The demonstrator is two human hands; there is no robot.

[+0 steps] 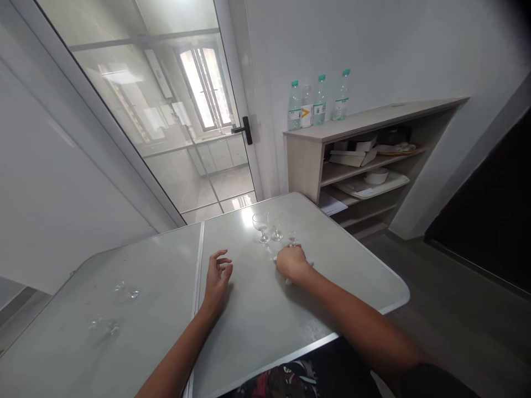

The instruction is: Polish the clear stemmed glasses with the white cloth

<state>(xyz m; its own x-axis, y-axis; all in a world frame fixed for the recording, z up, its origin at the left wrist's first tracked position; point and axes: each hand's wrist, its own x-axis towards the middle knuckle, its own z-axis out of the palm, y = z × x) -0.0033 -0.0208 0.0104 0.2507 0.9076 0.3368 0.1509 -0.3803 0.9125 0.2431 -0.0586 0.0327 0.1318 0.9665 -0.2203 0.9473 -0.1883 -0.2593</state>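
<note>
My right hand point(291, 263) is closed and pressed low over the pale table point(249, 309). Small white bits stick out around it, but my fingers hide what they hold. Just beyond its knuckles is a small clear glass point(292, 237), partly covered by the hand. Two stemmed clear glasses stand upright farther back: a larger wine glass point(261, 224) and a shorter glass point(276, 233). My left hand point(218, 271) hovers near the table's seam, fingers loosely curled and apart, with nothing in it.
Several clear glass pieces point(133, 292) are on the left part of the table. A metal strip point(199, 265) divides the tabletop. Behind the right corner stands a wooden shelf point(305, 160) topped with several plastic bottles point(319, 105). A glazed door point(199, 110) lies beyond the far edge.
</note>
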